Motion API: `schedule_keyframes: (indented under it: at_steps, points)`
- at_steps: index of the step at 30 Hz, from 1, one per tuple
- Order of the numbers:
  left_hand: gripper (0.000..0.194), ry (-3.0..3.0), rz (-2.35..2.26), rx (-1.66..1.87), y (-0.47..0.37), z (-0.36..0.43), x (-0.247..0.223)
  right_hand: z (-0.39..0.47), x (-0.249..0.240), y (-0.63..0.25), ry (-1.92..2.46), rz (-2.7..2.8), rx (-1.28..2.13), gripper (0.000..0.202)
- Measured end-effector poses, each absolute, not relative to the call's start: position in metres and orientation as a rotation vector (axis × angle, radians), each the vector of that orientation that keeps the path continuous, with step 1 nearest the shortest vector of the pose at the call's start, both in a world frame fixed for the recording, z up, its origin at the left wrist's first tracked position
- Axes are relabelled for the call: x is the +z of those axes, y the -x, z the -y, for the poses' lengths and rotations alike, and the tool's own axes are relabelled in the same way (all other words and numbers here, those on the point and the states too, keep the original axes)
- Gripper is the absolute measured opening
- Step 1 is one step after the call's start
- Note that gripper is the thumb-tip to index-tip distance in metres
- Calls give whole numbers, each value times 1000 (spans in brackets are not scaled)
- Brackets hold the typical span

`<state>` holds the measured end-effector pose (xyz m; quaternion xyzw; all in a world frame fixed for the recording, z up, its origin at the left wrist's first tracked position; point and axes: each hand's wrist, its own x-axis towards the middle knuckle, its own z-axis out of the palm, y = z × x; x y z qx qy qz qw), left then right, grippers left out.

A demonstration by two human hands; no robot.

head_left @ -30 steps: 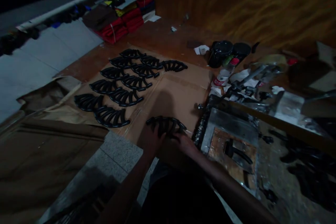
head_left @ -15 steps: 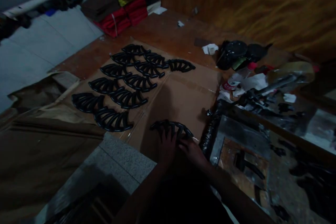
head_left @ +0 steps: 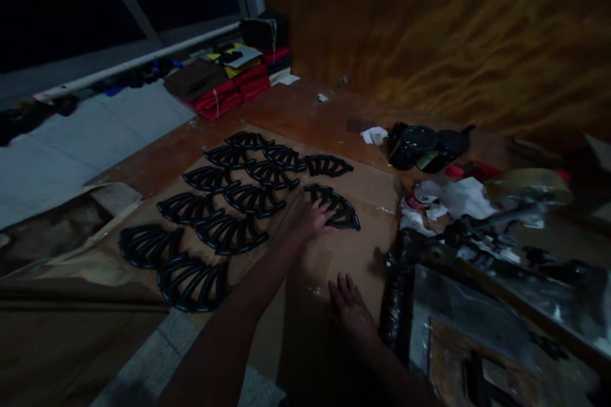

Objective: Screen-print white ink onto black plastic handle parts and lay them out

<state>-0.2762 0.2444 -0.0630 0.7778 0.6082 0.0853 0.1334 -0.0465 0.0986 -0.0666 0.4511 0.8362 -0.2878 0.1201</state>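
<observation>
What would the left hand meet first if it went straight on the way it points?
The left hand would most likely meet the black slatted piece just ahead; whether they touch is unclear in this dim light.

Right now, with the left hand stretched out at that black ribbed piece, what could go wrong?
The left hand might nudge the black ribbed piece into the similar piece lying just beyond it. The right hand, near the black-wrapped edge, could bump it. Dim light may make small contacts hard to notice.
</observation>
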Motion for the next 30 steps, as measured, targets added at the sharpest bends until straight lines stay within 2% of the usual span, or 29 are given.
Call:
schedule_keyframes:
  at_steps: [4, 14, 18, 23, 30]
  points:
    - [54, -2248, -1778, 155, 300, -294, -52, -92, -92, 38, -1277, -2490, -717, 68]
    - [47, -2143, -2009, 226, 300, -275, -72, -83, -111, 30, -1341, -2601, -752, 77]
    - [44, -2080, -2078, 205, 292, -294, -69, -83, -103, 32, -1365, -2581, -814, 76]
    - [50, -1941, -2232, 212, 276, -303, -68, -88, -90, 39, -1358, -2499, -902, 73]
    - [62, -2048, -2221, 438, 262, -253, -76, -98, -25, 20, -1297, -2635, -1260, 46]
